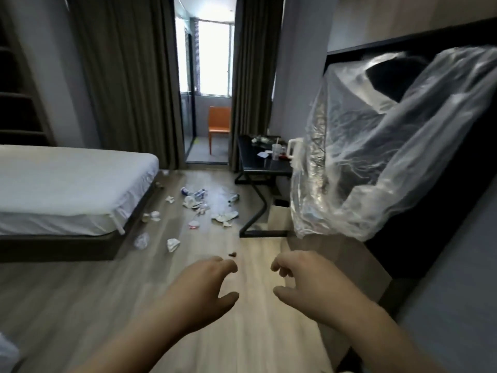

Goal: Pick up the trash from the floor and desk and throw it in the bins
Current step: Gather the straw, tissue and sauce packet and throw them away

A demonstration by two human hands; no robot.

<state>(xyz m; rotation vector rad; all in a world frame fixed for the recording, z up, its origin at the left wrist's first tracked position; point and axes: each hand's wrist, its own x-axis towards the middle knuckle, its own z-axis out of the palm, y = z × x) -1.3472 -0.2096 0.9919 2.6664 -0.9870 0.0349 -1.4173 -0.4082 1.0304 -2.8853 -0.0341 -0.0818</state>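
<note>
My left hand and right hand were out in front of me over the floor, fingers loosely curled and holding nothing. The trash lay well ahead, scattered on the floor between the bed and the desk. Nearest me were a small brown scrap, a crumpled white paper and a clear plastic wad by the bed's near corner. More sat on the desk, a lidded cup among it.

I judged the step to be walking in and starting the pick-up. It seemed best to begin with the nearest pieces, one in each hand, pinching the crumpled paper across its bulk. Light wads could be gathered several at a time, and a bottle would get a full grip. What I took for a bin stood on the floor under the desk's near end, so loads could go there by a short path.

The lane between bed and desk was fairly wide. The desk's slanted leg crossed in front of the bin, and a filmy plastic bag bulged in from the right, blurred. I would have kept my right arm low and inside both.
</note>
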